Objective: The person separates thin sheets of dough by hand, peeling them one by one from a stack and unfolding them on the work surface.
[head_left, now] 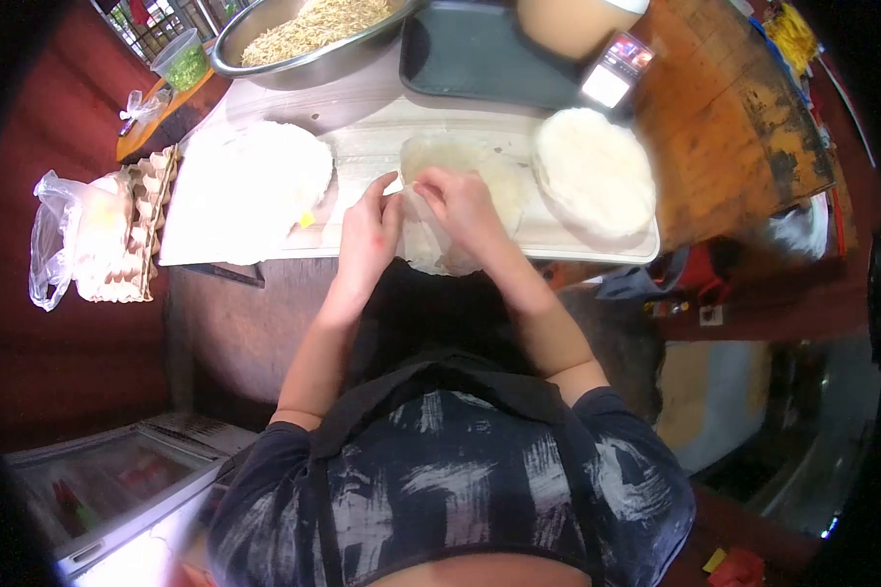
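Note:
A thin, see-through round wrapper sheet (480,166), like rice paper, lies on the pale board in front of me, its near part hanging over the front edge. My left hand (370,233) pinches the sheet's left side between thumb and forefinger, where a small white bit shows. Close beside it, my right hand (463,207) has its fingertips pressed together on the same sheet. To the left spreads a pile of white round sheets (259,181) with a small yellow piece (306,220) at its edge. A thick stack of round wrappers (597,171) sits to the right.
Behind the board (362,127) stand a metal bowl (303,64) of shredded filling, a dark tray (460,59), a tan container (573,24) and a lit phone (617,70). Egg cartons (142,225) in plastic are at left, near a tub of chopped greens (181,64).

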